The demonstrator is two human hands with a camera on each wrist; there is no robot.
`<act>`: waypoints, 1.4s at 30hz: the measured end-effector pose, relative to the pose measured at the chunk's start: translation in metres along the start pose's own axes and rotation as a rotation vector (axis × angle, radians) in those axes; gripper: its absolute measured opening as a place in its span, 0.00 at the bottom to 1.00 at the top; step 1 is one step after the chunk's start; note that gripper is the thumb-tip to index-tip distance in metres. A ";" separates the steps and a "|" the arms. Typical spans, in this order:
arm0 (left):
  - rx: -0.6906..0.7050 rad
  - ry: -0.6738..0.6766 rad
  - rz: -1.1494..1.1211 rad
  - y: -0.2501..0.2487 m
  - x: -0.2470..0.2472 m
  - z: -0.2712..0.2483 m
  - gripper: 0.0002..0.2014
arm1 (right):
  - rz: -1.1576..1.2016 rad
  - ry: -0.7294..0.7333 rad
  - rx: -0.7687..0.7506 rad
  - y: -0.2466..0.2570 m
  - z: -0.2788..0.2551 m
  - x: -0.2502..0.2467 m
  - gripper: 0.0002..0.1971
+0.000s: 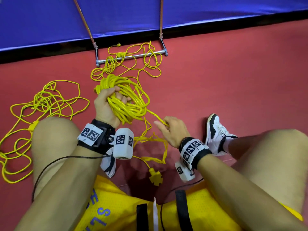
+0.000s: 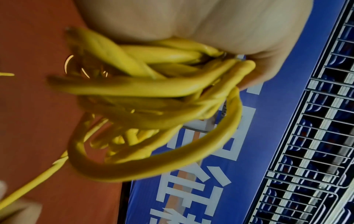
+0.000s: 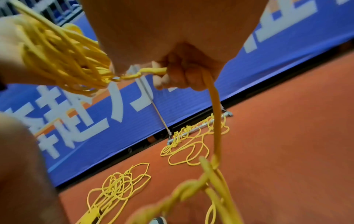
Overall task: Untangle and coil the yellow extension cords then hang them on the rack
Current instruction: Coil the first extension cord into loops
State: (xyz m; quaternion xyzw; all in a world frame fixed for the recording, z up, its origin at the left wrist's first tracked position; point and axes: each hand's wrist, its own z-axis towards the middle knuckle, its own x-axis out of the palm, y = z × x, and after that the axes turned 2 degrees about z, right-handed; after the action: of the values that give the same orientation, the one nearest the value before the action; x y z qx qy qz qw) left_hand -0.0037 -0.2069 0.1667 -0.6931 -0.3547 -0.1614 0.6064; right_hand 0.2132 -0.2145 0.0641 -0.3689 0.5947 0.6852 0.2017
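Note:
My left hand [image 1: 109, 104] grips a thick coil of yellow cord [image 1: 128, 99] [image 2: 153, 94], its loops bunched in the palm above the red floor. From the coil a twisted strand [image 1: 155, 116] runs down to my right hand [image 1: 168, 129], whose fingers [image 3: 182, 75] curl round it. Below that hand the same cord [image 3: 216, 121] hangs in slack twists to a yellow socket block [image 1: 155, 177] between my knees. A second tangle [image 1: 45, 104] lies on the floor at left. A third tangle [image 1: 133, 62] drapes over the rack's chrome base bar [image 1: 131, 56].
The rack's two thin uprights [image 1: 83, 20] lean against a blue banner wall [image 1: 200, 12] with a black base strip. My bare knees [image 1: 53, 130] and a white and black shoe [image 1: 216, 130] flank the work area. Red floor [image 1: 233, 72] stretches right.

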 end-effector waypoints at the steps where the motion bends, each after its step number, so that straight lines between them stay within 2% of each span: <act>1: -0.002 0.022 0.024 -0.001 0.001 -0.001 0.07 | -0.046 0.037 0.011 0.000 -0.001 0.002 0.25; 3: -0.015 0.048 0.038 -0.003 0.002 -0.003 0.09 | -0.184 0.110 0.132 -0.009 0.002 0.008 0.19; 5: -0.034 0.066 0.034 -0.003 0.000 -0.005 0.19 | -0.308 0.097 0.250 -0.021 0.008 0.003 0.14; 7: -0.067 0.097 0.041 0.001 -0.002 -0.006 0.23 | -0.247 -0.061 0.331 -0.032 0.016 -0.010 0.14; 10: -0.084 0.165 0.101 0.008 -0.001 -0.009 0.27 | 0.003 -0.316 0.442 -0.042 0.033 -0.025 0.14; 12: -0.088 0.182 0.127 0.011 0.001 -0.011 0.25 | 0.162 -0.401 0.413 -0.037 0.042 -0.024 0.16; 13: -0.085 0.176 0.138 0.012 0.002 -0.012 0.21 | 0.241 -0.357 0.352 -0.032 0.042 -0.020 0.15; 14: -0.081 0.160 0.141 0.012 0.004 -0.012 0.18 | 0.312 -0.234 0.274 -0.027 0.039 -0.013 0.12; 16: -0.062 0.128 0.123 0.007 0.005 -0.011 0.17 | 0.376 0.205 0.178 -0.014 0.024 0.000 0.10; 18: -0.062 0.103 0.103 0.000 0.002 -0.007 0.14 | 0.364 0.579 0.242 -0.011 0.009 0.007 0.13; 19: -0.074 0.092 0.094 -0.002 0.000 -0.006 0.12 | 0.317 0.644 0.304 -0.016 0.006 0.006 0.14; 20: -0.085 0.084 0.091 -0.002 -0.002 -0.006 0.10 | 0.244 0.611 0.342 -0.023 0.008 0.004 0.15; 21: -0.091 0.083 0.092 -0.002 -0.002 -0.007 0.08 | 0.155 0.511 0.371 -0.030 0.013 -0.001 0.14; 24: -0.103 0.096 0.129 0.005 -0.001 -0.010 0.08 | -0.077 0.014 0.480 -0.044 0.024 -0.025 0.05; 25: -0.104 0.105 0.137 0.006 0.000 -0.010 0.09 | -0.093 -0.146 0.497 -0.048 0.025 -0.031 0.07; 27: -0.089 0.114 0.149 0.005 0.001 -0.011 0.10 | 0.015 -0.337 0.464 -0.055 0.027 -0.035 0.09; 28: -0.080 0.109 0.150 0.004 0.002 -0.011 0.09 | 0.084 -0.368 0.422 -0.055 0.028 -0.034 0.08; 29: -0.069 0.099 0.145 0.003 0.004 -0.011 0.08 | 0.139 -0.335 0.369 -0.055 0.029 -0.031 0.07; 30: -0.057 0.083 0.137 0.001 0.004 -0.010 0.08 | 0.167 -0.242 0.316 -0.053 0.029 -0.026 0.06; 32: -0.036 0.055 0.120 -0.004 0.003 -0.007 0.07 | 0.236 0.077 0.256 -0.047 0.023 -0.015 0.09; 34: -0.044 0.045 0.109 -0.006 0.000 -0.005 0.07 | 0.365 0.387 0.352 -0.042 0.013 -0.009 0.11; 35: -0.057 0.042 0.109 -0.006 -0.002 -0.005 0.07 | 0.384 0.427 0.408 -0.045 0.010 -0.007 0.11; 36: -0.068 0.041 0.113 -0.005 -0.003 -0.006 0.08 | 0.345 0.364 0.435 -0.049 0.011 -0.007 0.12; 39: -0.076 0.055 0.138 0.002 -0.001 -0.010 0.08 | 0.081 -0.099 0.432 -0.062 0.023 -0.015 0.10; 41: -0.065 0.066 0.146 0.003 0.001 -0.011 0.08 | 0.128 -0.351 0.382 -0.054 0.027 -0.024 0.10; 42: -0.057 0.064 0.143 0.002 0.001 -0.011 0.08 | 0.174 -0.366 0.353 -0.051 0.028 -0.024 0.09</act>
State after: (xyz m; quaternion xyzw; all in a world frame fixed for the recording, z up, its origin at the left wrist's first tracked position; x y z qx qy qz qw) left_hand 0.0012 -0.2167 0.1682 -0.7280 -0.2802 -0.1498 0.6076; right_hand 0.2574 -0.1730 0.0486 -0.1455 0.6882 0.6409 0.3074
